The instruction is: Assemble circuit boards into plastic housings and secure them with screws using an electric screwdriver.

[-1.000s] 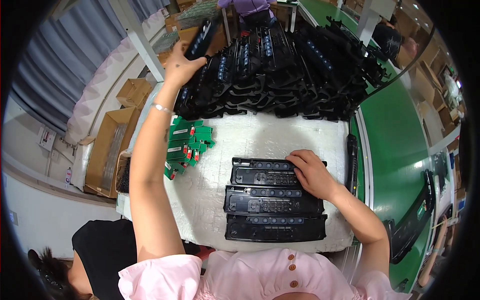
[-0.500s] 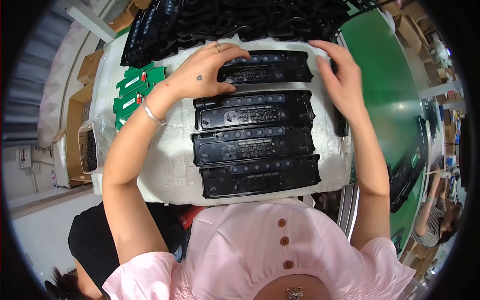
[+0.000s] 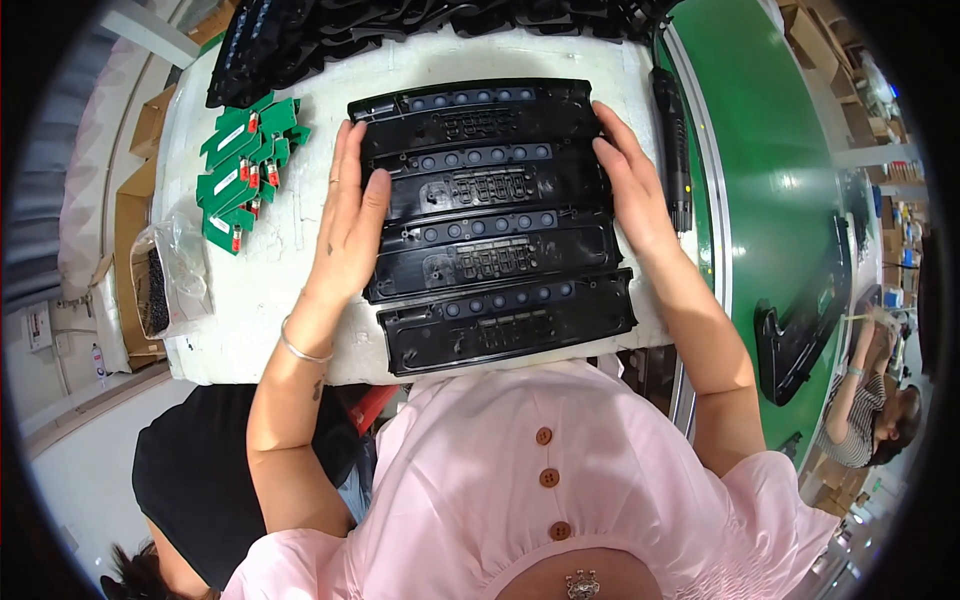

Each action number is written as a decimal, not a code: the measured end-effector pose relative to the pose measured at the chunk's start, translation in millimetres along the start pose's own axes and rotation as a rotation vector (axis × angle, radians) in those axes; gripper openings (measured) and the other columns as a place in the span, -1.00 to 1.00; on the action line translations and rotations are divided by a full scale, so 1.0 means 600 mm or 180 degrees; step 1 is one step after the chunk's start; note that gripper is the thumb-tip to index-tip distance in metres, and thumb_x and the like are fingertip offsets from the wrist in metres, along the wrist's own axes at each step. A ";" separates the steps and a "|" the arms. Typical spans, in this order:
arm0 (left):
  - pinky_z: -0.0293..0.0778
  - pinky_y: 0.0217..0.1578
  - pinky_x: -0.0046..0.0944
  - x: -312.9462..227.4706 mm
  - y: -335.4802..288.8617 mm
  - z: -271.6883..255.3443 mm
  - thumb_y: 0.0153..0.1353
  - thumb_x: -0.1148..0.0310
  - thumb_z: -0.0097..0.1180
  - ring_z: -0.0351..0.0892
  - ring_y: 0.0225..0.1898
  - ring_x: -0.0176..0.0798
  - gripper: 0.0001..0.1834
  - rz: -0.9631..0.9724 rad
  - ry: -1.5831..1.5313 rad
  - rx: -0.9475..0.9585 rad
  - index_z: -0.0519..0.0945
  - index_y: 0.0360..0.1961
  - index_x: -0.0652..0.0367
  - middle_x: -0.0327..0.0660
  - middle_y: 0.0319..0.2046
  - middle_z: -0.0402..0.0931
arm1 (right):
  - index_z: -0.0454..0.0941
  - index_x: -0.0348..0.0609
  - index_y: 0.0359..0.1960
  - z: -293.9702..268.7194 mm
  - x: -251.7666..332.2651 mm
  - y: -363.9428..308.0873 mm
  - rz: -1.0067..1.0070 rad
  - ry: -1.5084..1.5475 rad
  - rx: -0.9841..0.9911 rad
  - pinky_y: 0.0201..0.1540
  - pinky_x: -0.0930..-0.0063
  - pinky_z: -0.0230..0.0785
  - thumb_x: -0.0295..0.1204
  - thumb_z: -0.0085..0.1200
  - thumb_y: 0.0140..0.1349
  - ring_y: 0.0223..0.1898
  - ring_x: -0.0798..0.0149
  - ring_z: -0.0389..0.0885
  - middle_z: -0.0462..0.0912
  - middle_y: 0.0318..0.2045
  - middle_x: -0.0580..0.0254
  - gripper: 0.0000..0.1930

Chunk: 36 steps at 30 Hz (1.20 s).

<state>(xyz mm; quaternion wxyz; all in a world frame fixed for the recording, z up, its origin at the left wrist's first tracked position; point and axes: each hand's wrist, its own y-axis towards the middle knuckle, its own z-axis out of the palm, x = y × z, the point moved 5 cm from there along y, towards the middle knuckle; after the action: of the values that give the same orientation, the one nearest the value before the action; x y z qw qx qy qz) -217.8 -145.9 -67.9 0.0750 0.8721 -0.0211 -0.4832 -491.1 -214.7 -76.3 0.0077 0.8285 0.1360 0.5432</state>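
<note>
Several long black plastic panels lie in a column on the white foam-like work surface (image 3: pixel 300 340), each with a row of round grey buttons and digit-shaped cutouts. At the left ends of the upper panels rests my left hand (image 3: pixel 350 215), its fingers stretched out along the edge. My right hand (image 3: pixel 632 190) is at their right ends, fingers extended, touching the farthest panel (image 3: pixel 545 118) near its corner. Between the hands lie the second panel (image 3: pixel 575 182) and the third panel (image 3: pixel 585 246). The nearest panel (image 3: pixel 420 345) sits slightly askew, apart from both hands.
Green circuit boards (image 3: pixel 225 185) with red-and-white parts are piled on the left. Beside them stands an open bag (image 3: pixel 185 275) of small dark pieces. Black plastic parts (image 3: pixel 420 25) crowd the far edge. A black stick-shaped tool (image 3: pixel 672 150) lies right, by a green table (image 3: pixel 760 200).
The farthest panel has come nearer and lines up with the others. My left hand has moved off its top to the left ends; my right hand has moved in against the right ends.
</note>
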 end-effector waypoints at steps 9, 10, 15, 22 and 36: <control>0.18 0.11 -0.19 0.012 -0.079 -0.043 0.19 0.27 0.01 0.10 0.23 -0.05 -0.57 -0.0133 -0.0918 -0.0988 0.32 0.07 0.15 0.01 0.20 0.09 | 0.42 -0.20 -0.05 0.066 0.157 0.028 -0.0904 0.0012 0.0492 -0.02 0.57 0.24 -0.53 -0.01 0.11 -0.09 0.36 0.45 0.48 -0.08 0.22 -0.68; 0.22 0.07 -0.23 0.021 -0.093 -0.051 0.17 0.31 0.04 0.14 0.20 -0.10 -0.59 -0.0151 -0.1038 -0.1165 0.35 0.05 0.15 -0.03 0.18 0.12 | 0.46 -0.21 -0.15 0.107 0.198 0.036 -0.1172 0.0121 0.0818 -0.01 0.53 0.25 -0.54 0.03 0.06 -0.10 0.27 0.47 0.51 -0.14 0.18 -0.73; 0.34 -0.15 -0.45 0.059 -0.132 -0.061 0.11 0.51 0.08 0.31 0.01 -0.34 -0.73 -0.0181 -0.1773 -0.1630 0.46 -0.11 0.17 -0.19 0.06 0.25 | 0.47 -0.27 -0.26 0.328 0.281 0.093 -0.2920 -0.0416 0.1621 0.00 0.34 0.28 -0.45 0.14 0.00 -0.08 0.05 0.46 0.50 -0.15 0.05 -0.74; 0.36 -0.22 -0.44 0.081 -0.157 -0.137 0.07 0.53 0.09 0.38 -0.13 -0.35 -0.78 -0.0013 -0.0894 -0.2475 0.47 -0.21 0.19 -0.23 -0.18 0.38 | 0.47 -0.24 -0.25 0.505 0.298 0.171 -0.2167 -0.2678 0.2026 -0.05 0.23 0.35 -0.31 0.11 -0.02 -0.09 0.01 0.47 0.53 -0.25 -0.01 -0.68; 0.17 0.09 -0.11 0.115 -0.143 -0.201 -0.06 0.40 0.19 0.23 0.07 0.11 -0.52 -0.0267 0.0572 -0.2148 0.37 -0.06 0.22 0.10 0.01 0.27 | 0.47 -0.11 -0.42 0.517 0.313 0.201 -0.1744 -0.2452 0.2340 -0.13 0.27 0.36 -0.29 0.16 -0.10 -0.15 0.09 0.50 0.55 -0.31 0.10 -0.76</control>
<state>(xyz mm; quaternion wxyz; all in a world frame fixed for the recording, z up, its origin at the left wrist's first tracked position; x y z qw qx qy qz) -82.1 -55.2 -75.6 0.3406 0.8373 0.1823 -0.3869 -114.8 -245.2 -15.6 -0.0909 0.8489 0.5112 0.0993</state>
